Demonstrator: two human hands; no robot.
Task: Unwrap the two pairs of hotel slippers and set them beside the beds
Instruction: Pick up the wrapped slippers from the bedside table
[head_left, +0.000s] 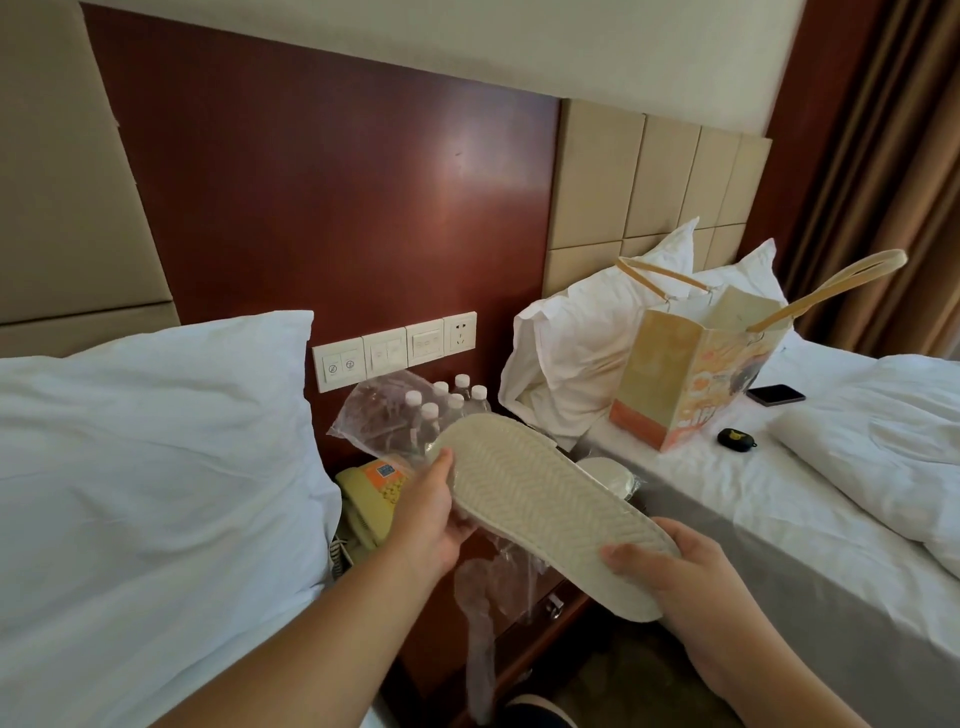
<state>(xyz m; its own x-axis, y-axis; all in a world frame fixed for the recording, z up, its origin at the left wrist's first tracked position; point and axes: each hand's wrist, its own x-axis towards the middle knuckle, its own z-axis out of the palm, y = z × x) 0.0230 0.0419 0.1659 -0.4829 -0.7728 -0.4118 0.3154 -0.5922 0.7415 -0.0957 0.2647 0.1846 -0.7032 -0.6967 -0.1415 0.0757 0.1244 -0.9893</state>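
A pale slipper (550, 514) is held sole up in the air between the two beds, over the nightstand (540, 618). Its upper end is gripped by the left hand (431, 514), with the thumb laid on the ribbed sole and the fingers curled beneath. Its lower end is gripped by the right hand (691, 582) in the same way, thumb on top and fingers tucked under. Whether a second slipper is stacked below it cannot be told.

A clear wrap (483, 613) is seen hanging under the slipper in front of the nightstand (what holds it up cannot be made out). Just behind the slipper, a pale bundle (608, 475) in plastic lies on the nightstand, beside a yellow telephone (371, 499) and a pack of bottles (447, 405).

A white pillow (156, 415) fills the left bed. On the right bed a paper bag (691, 374) stands upright in front of more pillows, with a dark mobile (776, 394) and a small black case (736, 436) lying near it on the sheet.
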